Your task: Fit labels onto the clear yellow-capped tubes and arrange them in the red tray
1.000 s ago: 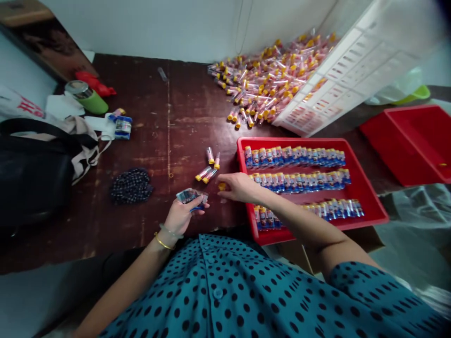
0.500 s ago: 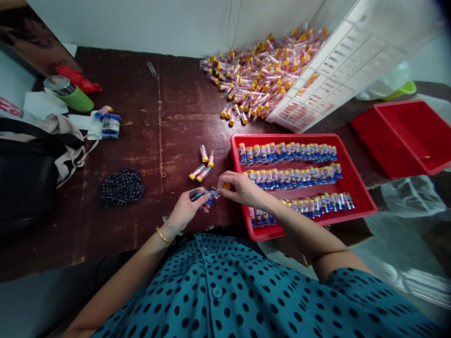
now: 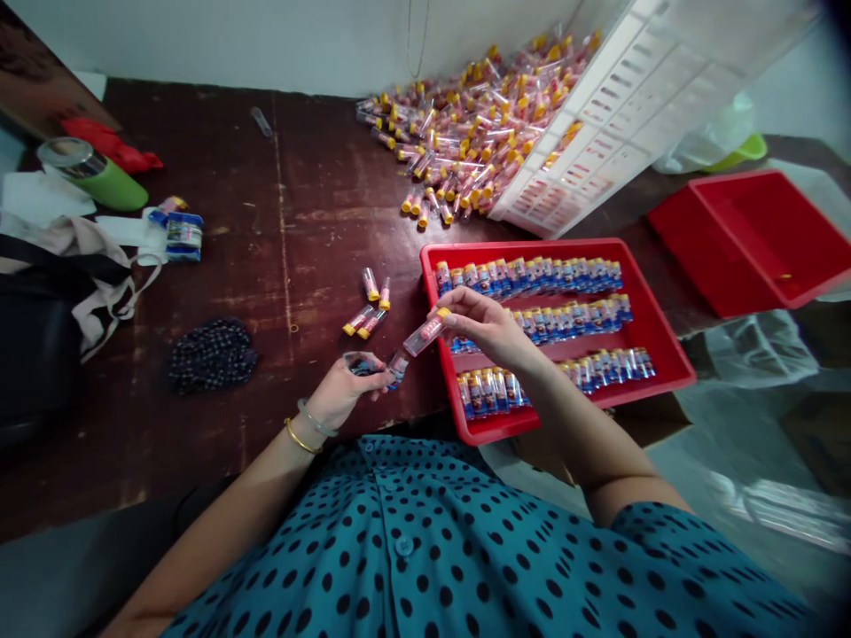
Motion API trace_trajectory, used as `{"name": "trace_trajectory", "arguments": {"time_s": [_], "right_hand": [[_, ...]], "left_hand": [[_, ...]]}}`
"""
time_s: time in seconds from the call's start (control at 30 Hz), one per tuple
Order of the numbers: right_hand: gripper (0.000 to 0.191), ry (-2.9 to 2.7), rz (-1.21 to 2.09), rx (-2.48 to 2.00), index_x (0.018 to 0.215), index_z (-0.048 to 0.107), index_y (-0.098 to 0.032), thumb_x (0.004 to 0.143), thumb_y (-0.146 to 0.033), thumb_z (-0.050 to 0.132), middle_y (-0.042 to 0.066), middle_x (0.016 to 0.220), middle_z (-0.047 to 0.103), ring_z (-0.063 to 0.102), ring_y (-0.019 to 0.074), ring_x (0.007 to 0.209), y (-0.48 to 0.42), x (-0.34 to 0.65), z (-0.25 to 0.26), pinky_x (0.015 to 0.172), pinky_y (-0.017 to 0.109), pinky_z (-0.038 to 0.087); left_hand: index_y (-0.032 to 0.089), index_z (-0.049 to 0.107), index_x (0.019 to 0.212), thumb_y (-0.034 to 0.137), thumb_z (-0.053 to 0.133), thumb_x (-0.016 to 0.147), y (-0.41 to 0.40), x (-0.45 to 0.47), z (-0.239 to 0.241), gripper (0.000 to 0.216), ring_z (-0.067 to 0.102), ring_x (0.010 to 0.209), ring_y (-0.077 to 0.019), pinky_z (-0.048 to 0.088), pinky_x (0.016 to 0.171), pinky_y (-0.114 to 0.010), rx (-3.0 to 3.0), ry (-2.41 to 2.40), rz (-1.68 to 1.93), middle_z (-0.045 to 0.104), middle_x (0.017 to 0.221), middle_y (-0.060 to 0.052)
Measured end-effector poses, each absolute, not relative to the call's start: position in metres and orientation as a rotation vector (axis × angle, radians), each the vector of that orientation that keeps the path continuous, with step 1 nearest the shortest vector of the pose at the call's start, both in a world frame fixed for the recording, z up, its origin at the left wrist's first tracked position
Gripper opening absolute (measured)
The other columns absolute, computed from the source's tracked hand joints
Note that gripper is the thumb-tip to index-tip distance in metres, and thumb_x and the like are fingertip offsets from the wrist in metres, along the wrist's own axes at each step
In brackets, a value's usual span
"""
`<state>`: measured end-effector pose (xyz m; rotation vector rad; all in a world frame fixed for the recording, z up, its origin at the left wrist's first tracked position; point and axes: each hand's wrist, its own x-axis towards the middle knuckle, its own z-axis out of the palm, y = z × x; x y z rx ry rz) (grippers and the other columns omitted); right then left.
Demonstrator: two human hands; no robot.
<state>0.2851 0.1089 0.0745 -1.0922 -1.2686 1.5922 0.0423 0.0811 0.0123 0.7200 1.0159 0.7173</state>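
Note:
My right hand (image 3: 484, 326) pinches a small clear tube with a yellow cap (image 3: 425, 335), held tilted just left of the red tray (image 3: 551, 249). My left hand (image 3: 346, 392) is closed on a small bundle of blue printed labels (image 3: 373, 363), close under the tube's lower end. The tray holds three rows of labelled tubes (image 3: 532, 276). A few loose yellow-capped tubes (image 3: 368, 306) lie on the dark wooden table (image 3: 266, 230) just beyond my hands.
A big heap of unlabelled tubes (image 3: 469, 133) lies at the back against a white slatted crate (image 3: 631, 97). A second red tray (image 3: 751, 239) stands at the right. A dark beaded pouch (image 3: 211, 354), a blue label pack (image 3: 183, 237), a green flask (image 3: 93, 173) and a black bag (image 3: 33, 346) are at the left.
My right hand has lifted a tube off the table and raised it over the tray's left edge. My left hand stays closed on the labels, its fingertips nearer the tube.

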Motion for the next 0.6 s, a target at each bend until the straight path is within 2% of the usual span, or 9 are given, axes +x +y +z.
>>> {"name": "trace_trajectory", "arguments": {"time_s": [0.13,0.23,0.33,0.4,0.5,0.6], "right_hand": [[0.027,-1.314,1.625,-1.084,0.096,0.060,-0.017,0.081,-0.036,0.074,0.001,0.088,0.065,0.061,0.0102,0.075,0.106,0.280,0.077,0.067,0.023,0.052],[0.026,-1.405,1.578,-1.078,0.097,0.061,-0.017,0.082,-0.033,0.073,0.002,0.092,0.066,0.063,0.0116,0.082,0.103,0.281,0.074,0.076,0.025,0.052],[0.025,-1.577,1.414,-1.108,0.102,0.061,-0.018,0.085,-0.033,0.069,0.004,0.098,0.067,0.064,0.0141,0.089,0.097,0.283,0.070,0.085,0.029,0.051],[0.022,-1.703,1.245,-1.160,0.101,0.061,-0.018,0.086,-0.033,0.067,0.004,0.096,0.068,0.065,0.0151,0.088,0.090,0.283,0.067,0.084,0.030,0.051],[0.020,-1.768,1.070,-1.224,0.099,0.063,-0.019,0.087,-0.034,0.067,0.004,0.094,0.071,0.066,0.0169,0.088,0.072,0.277,0.058,0.084,0.031,0.051],[0.027,-1.693,1.014,-1.256,0.104,0.064,-0.019,0.083,-0.034,0.072,0.005,0.102,0.072,0.067,0.0185,0.095,0.054,0.269,0.048,0.088,0.031,0.051]], "left_hand": [[0.015,0.066,0.069,0.027,0.090,0.055,0.081,0.044,0.014,0.030,0.059,0.058,-0.0124,0.045,0.051,-0.024,0.768,1.012,0.693,0.067,0.066,0.000],[0.014,0.067,0.070,0.027,0.088,0.058,0.079,0.048,0.016,0.028,0.057,0.059,-0.0113,0.047,0.058,-0.025,0.821,0.992,0.681,0.067,0.066,0.001],[0.014,0.069,0.074,0.030,0.085,0.064,0.076,0.057,0.019,0.025,0.059,0.062,-0.0117,0.049,0.065,-0.026,0.858,0.943,0.669,0.067,0.069,0.001],[0.015,0.069,0.080,0.032,0.083,0.068,0.073,0.064,0.022,0.025,0.062,0.067,-0.0133,0.050,0.069,-0.027,0.826,0.904,0.650,0.069,0.074,0.001],[0.016,0.067,0.086,0.033,0.082,0.069,0.068,0.072,0.025,0.028,0.064,0.071,-0.0149,0.051,0.068,-0.027,0.716,0.871,0.636,0.070,0.078,0.000],[0.016,0.068,0.086,0.032,0.083,0.069,0.064,0.079,0.029,0.028,0.062,0.071,-0.0136,0.050,0.066,-0.026,0.647,0.843,0.645,0.070,0.082,0.000]]}}
